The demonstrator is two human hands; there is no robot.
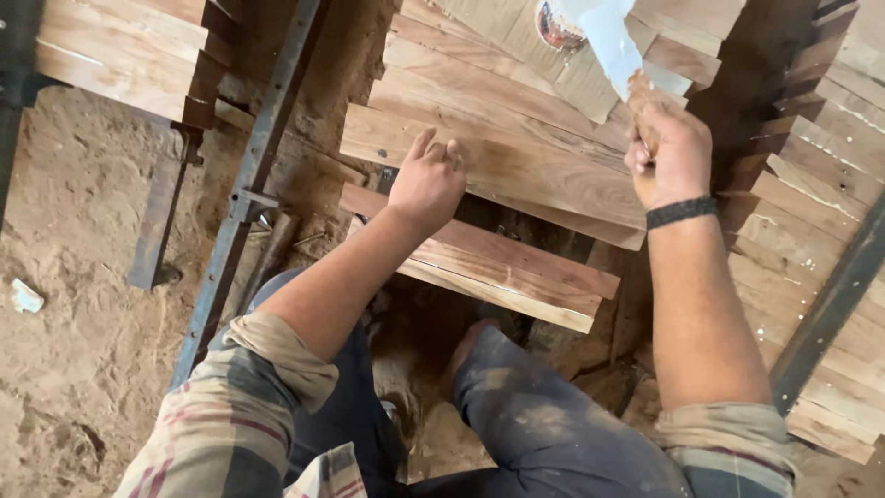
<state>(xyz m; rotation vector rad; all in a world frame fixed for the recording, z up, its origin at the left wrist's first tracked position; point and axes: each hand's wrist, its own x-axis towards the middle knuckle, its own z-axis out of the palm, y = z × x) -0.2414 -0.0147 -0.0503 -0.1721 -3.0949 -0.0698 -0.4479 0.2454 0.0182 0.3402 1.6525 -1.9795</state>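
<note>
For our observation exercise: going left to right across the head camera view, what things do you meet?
White scrap on the sandy ground → long metal clamp bar → left hand flat on a wooden plank → right hand gripping a white-coated brush → black wristband → stacked planks at right.

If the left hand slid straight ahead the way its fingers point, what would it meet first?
The left hand already rests flat on a long reddish-brown wooden plank. Ahead lies more of that plank's face, then probably the next pale plank stacked beyond; depth there is unclear.
</note>
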